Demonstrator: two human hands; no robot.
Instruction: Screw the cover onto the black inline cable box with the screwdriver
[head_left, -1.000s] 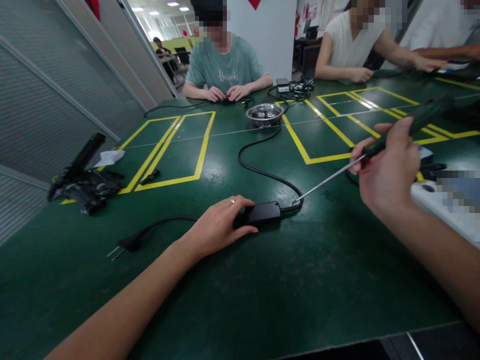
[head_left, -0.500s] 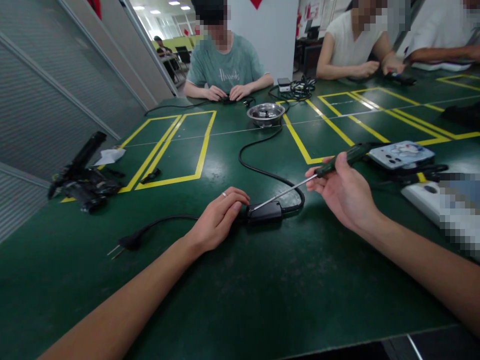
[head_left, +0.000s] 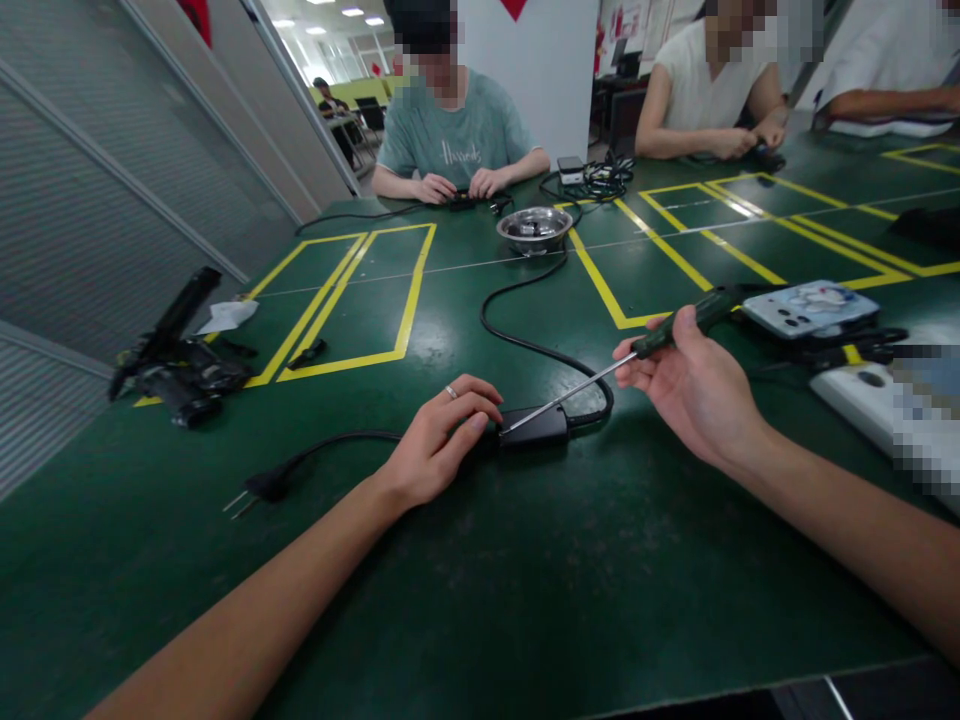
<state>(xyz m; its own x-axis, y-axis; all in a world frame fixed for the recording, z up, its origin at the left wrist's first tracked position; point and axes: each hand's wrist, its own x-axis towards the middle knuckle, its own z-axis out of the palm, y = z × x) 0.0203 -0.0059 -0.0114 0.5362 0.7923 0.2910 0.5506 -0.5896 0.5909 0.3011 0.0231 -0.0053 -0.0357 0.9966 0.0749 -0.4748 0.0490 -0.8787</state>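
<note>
A black rectangular power adapter (head_left: 538,433) lies on the green table in front of me, with a cord at each end. My left hand (head_left: 442,440), a ring on one finger, closes over the adapter's left end; the fingers hide that end and the start of its cord. The cord runs left to a two-pin plug (head_left: 268,485). My right hand (head_left: 697,385) grips a screwdriver (head_left: 574,390) by its dark green handle. Its long metal shaft slopes down to the left, and the tip meets the adapter's left end, close to my left fingertips.
A metal bowl (head_left: 534,232) with small dark things stands farther back, beside the adapter's other cord (head_left: 517,342). Phones (head_left: 810,305) lie at right. Black items (head_left: 184,380) lie at left. Yellow tape (head_left: 412,290) marks the table. Co-workers (head_left: 461,140) sit opposite.
The screwdriver tip has shifted slightly nearer to me along the adapter's left end. Both hands keep their holds. A co-worker's hands at the back right have moved left.
</note>
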